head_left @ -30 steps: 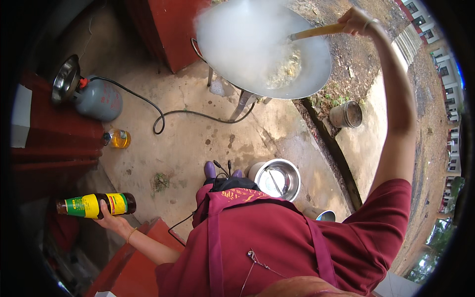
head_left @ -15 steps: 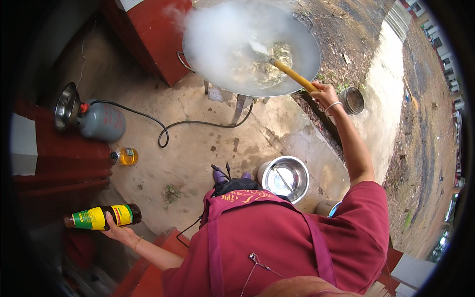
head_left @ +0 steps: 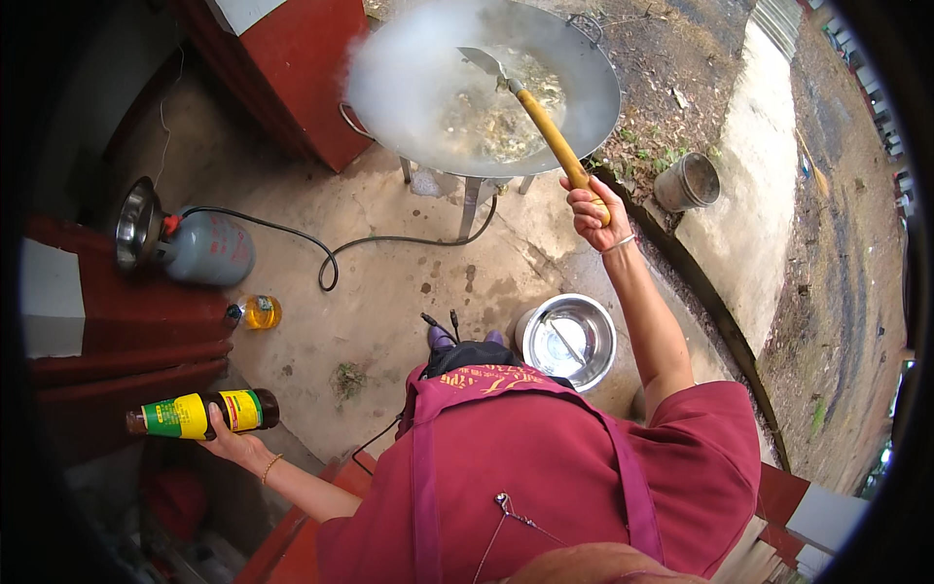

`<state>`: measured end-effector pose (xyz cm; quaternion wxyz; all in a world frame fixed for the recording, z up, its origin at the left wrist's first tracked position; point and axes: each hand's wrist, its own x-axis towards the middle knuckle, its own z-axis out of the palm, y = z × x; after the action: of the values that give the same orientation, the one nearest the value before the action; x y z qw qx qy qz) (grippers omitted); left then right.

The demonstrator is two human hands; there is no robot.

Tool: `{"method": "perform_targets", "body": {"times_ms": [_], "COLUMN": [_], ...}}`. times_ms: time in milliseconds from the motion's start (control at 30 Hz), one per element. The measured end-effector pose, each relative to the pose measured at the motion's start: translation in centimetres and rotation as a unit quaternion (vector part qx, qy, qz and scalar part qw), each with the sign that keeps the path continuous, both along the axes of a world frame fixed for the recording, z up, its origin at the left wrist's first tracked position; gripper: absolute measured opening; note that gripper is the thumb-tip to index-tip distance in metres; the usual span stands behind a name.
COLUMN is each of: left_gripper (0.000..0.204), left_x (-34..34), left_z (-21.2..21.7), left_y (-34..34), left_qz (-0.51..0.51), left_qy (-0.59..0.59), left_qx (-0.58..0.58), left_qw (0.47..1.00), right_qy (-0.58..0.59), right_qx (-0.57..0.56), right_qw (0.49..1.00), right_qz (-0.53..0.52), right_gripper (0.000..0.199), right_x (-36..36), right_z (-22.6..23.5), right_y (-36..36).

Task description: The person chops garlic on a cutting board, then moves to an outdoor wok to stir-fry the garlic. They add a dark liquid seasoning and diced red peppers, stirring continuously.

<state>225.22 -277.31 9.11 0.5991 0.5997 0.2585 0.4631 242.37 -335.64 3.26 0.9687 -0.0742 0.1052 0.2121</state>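
Note:
A large wok [head_left: 595, 109] stands on a metal stand ahead of me, with steaming pieces of food [head_left: 511, 122] in liquid in it. My right hand [head_left: 601, 222] is closed around the wooden handle of a spatula [head_left: 547, 131], which reaches over the near rim. Its metal blade shows in the steam above the food. Out to my left, my left hand [head_left: 233, 444] grips a dark bottle [head_left: 255, 409] with a yellow and green label, neck pointing left. Whether the bottle is capped I cannot tell.
A grey gas cylinder [head_left: 209, 251] with a black hose stands at left, a steel bowl [head_left: 138, 224] beside it. Nearby is a bottle of yellow oil [head_left: 260, 311]. A steel basin [head_left: 601, 362] sits by my feet. A bucket [head_left: 688, 182] stands right of the wok.
My right hand has drawn back and to the left. The spatula's blade has risen out of the food and shifted left. My left hand still holds the bottle in nearly the same place.

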Motion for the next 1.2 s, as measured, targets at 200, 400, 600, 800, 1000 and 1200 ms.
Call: {"method": "perform_targets", "body": {"times_ms": [200, 400, 600, 800, 1000, 1200], "left_gripper": [0.054, 0.050, 0.052, 0.057, 0.054, 0.054], "left_x": [-0.3, -1.2, -0.9, -0.5, -0.3, -0.4], "left_z": [0.0, -0.8, -0.8, -0.8, -0.6, 0.1], "left_y": [0.3, 1.6, 1.9, 1.1, 0.9, -0.2], "left_qz": [-0.015, 0.000, 0.022, 0.033, 0.037, 0.044], "left_qy": [0.005, 0.022, 0.039, 0.042, 0.043, 0.064], "left_qx": [0.002, 0.011, -0.010, -0.025, -0.009, -0.010], "left_qw": [1.000, 1.000, 0.999, 0.998, 0.998, 0.997], "right_qy": [-0.053, -0.110, -0.262, -0.281, -0.211, -0.171], "right_qx": [-0.544, -0.899, -0.943, -0.895, -0.909, -0.917], "right_qw": [0.837, 0.419, -0.186, -0.334, -0.310, -0.204], "right_qz": [-0.017, 0.056, 0.086, 0.095, 0.182, 0.296], "right_gripper": [0.026, 0.026, 0.005, 0.011, 0.010, 0.011], "right_x": [2.1, 8.5, 12.6, 12.7, 12.3, 13.7], "right_z": [2.9, 13.3, 24.6, 27.1, 26.0, 22.2], "right_y": [1.6, -6.8, -7.8, -9.8, -11.0, -10.1]}}
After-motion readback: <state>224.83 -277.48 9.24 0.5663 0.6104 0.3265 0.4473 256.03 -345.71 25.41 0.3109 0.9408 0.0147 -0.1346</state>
